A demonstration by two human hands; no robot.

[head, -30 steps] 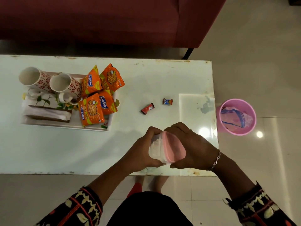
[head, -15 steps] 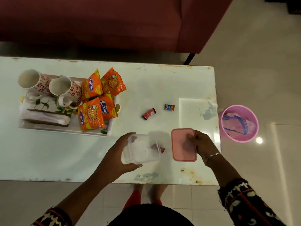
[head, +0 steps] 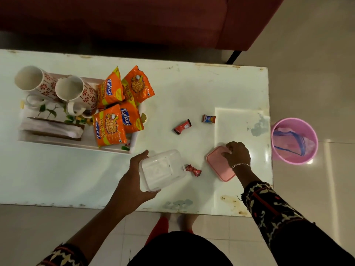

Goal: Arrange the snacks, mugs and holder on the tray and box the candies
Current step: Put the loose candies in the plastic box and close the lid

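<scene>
My left hand (head: 132,181) grips a clear plastic box (head: 161,169), lidless, just above the table's near side. Its pink lid (head: 221,169) lies flat on the table to the right, with my right hand (head: 238,152) curled over its far corner. One red candy (head: 194,169) lies right beside the box. Another red candy (head: 182,127) and a blue-orange candy (head: 208,118) lie farther back. The white tray (head: 76,146) at the left holds two floral mugs (head: 76,93), several orange snack packets (head: 111,127) and a tissue holder (head: 51,129).
A pink bin (head: 294,141) with a plastic bag stands on the floor off the table's right end. A dark red sofa (head: 134,20) runs along the far side. The white table (head: 57,179) has worn, stained edges near me.
The lid came off the box. My right hand set it down on the table at the right, while my left hand moved the open box left; a red candy shows beside it.
</scene>
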